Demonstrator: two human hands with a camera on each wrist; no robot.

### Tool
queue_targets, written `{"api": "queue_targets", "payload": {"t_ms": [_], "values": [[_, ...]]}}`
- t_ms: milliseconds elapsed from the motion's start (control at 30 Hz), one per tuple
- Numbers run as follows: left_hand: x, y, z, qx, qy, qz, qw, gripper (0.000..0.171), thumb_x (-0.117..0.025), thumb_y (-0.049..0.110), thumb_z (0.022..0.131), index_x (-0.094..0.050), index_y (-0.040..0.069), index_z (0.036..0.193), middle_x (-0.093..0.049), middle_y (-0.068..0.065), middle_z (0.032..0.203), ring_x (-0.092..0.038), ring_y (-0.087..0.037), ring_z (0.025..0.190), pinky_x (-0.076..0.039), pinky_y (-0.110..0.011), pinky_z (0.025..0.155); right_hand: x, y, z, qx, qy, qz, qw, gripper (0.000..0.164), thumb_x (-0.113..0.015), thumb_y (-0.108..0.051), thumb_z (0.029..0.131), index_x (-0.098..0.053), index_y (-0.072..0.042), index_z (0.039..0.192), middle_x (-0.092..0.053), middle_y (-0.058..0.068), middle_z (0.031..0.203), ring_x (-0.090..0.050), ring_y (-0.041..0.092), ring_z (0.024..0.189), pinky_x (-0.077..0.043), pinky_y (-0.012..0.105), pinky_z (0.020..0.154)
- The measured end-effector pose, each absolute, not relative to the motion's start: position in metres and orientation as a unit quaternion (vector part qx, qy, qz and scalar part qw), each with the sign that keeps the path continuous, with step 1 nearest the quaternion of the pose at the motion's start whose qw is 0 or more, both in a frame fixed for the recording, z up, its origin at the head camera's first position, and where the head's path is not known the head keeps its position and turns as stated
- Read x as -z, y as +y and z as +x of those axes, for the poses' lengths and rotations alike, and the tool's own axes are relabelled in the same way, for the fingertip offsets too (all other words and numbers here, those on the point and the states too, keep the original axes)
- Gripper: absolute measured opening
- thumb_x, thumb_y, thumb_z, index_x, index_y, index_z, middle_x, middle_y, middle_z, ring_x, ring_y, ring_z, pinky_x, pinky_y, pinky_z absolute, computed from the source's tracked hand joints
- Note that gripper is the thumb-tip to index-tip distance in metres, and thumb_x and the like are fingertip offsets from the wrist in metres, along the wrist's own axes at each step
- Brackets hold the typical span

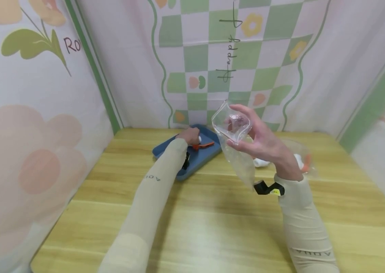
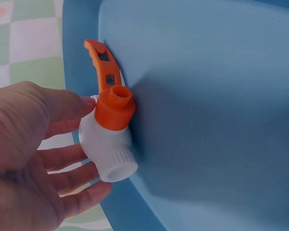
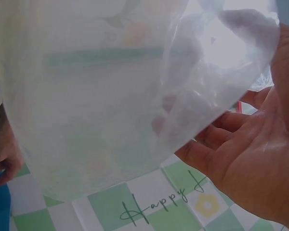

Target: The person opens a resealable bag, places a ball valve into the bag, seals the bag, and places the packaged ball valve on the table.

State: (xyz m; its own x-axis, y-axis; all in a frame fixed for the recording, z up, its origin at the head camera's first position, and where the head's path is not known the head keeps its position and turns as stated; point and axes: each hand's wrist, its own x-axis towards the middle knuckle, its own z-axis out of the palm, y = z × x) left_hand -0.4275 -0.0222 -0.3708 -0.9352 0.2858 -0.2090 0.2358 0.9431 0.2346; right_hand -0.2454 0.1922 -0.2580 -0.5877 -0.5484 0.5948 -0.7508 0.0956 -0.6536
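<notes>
My left hand [image 1: 189, 135] is over the blue tray [image 1: 192, 170] at the back of the table. Its thumb and fingers hold a white plastic ball valve [image 2: 103, 142] with an orange handle [image 2: 106, 67], seen close in the left wrist view. An orange handle also shows beside the hand in the head view. Raised to the right of the tray, my right hand [image 1: 260, 140] holds a clear plastic zip bag [image 1: 238, 161] near its mouth. The bag's mouth is spread wide and its body hangs down. In the right wrist view the bag [image 3: 96, 120] covers part of the fingers.
Behind my right wrist, a clear bag [image 1: 310, 155] with white and orange parts lies on the wooden table [image 1: 213, 220]. A white piece [image 1: 260, 163] shows beside it, partly hidden by the hand. Patterned curtains [image 1: 131, 57] stand around the table.
</notes>
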Motion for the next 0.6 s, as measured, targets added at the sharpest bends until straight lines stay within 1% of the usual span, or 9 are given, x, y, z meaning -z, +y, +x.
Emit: {"api": "queue_targets", "payload": {"t_ms": [100,133,300,433,500,600], "values": [[0.372,-0.024,-0.43,-0.105,0.979,0.122,0.125,0.013,-0.052,0.023,0.092,-0.056,0.015,0.102,-0.056,-0.003,0.092,-0.054,-0.019,0.08,-0.044,-0.034,0.069,0.257,0.192,-0.245,-0.505,-0.736,0.442,0.094,0.081,-0.065,0.015,0.075,-0.025,-0.007,0.142,-0.053,0.013,0.113,-0.053,0.02,0.102,-0.049,0.024,0.081],[0.372,-0.025,-0.431,-0.105,0.979,0.12,0.128,0.014,-0.052,0.024,0.092,-0.056,0.015,0.101,-0.056,-0.003,0.092,-0.053,-0.019,0.08,-0.043,-0.034,0.069,0.257,0.192,-0.244,-0.504,-0.738,0.439,0.091,0.082,-0.065,0.014,0.075,-0.025,-0.009,0.142,-0.053,0.013,0.113,-0.053,0.02,0.102,-0.049,0.024,0.081],[0.371,-0.032,-0.429,-0.117,0.974,0.108,0.159,0.024,-0.053,0.032,0.092,-0.056,0.012,0.104,-0.057,-0.006,0.096,-0.053,-0.021,0.083,-0.042,-0.032,0.069,0.257,0.191,-0.243,-0.501,-0.744,0.435,0.079,0.082,-0.065,0.011,0.077,-0.023,-0.014,0.144,-0.052,0.016,0.115,-0.052,0.02,0.104,-0.048,0.023,0.083],[0.368,-0.037,-0.425,-0.15,0.967,0.103,0.18,0.027,-0.053,0.031,0.092,-0.055,0.008,0.105,-0.057,-0.008,0.097,-0.056,-0.024,0.086,-0.045,-0.032,0.068,0.257,0.192,-0.244,-0.499,-0.745,0.435,0.078,0.082,-0.065,0.01,0.078,-0.023,-0.015,0.144,-0.052,0.016,0.115,-0.053,0.02,0.103,-0.048,0.023,0.083],[0.368,-0.039,-0.424,-0.172,0.962,0.098,0.189,0.026,-0.053,0.03,0.093,-0.055,0.007,0.105,-0.058,-0.009,0.098,-0.057,-0.024,0.088,-0.048,-0.033,0.068,0.258,0.192,-0.245,-0.5,-0.744,0.436,0.077,0.081,-0.065,0.011,0.078,-0.023,-0.014,0.143,-0.052,0.017,0.115,-0.053,0.021,0.103,-0.049,0.024,0.082],[0.37,-0.042,-0.423,-0.197,0.956,0.099,0.192,0.025,-0.052,0.028,0.093,-0.056,0.006,0.104,-0.058,-0.009,0.096,-0.058,-0.022,0.084,-0.05,-0.034,0.071,0.258,0.193,-0.246,-0.5,-0.746,0.435,0.075,0.081,-0.065,0.01,0.078,-0.023,-0.015,0.143,-0.051,0.017,0.116,-0.054,0.02,0.102,-0.049,0.024,0.082]]}}
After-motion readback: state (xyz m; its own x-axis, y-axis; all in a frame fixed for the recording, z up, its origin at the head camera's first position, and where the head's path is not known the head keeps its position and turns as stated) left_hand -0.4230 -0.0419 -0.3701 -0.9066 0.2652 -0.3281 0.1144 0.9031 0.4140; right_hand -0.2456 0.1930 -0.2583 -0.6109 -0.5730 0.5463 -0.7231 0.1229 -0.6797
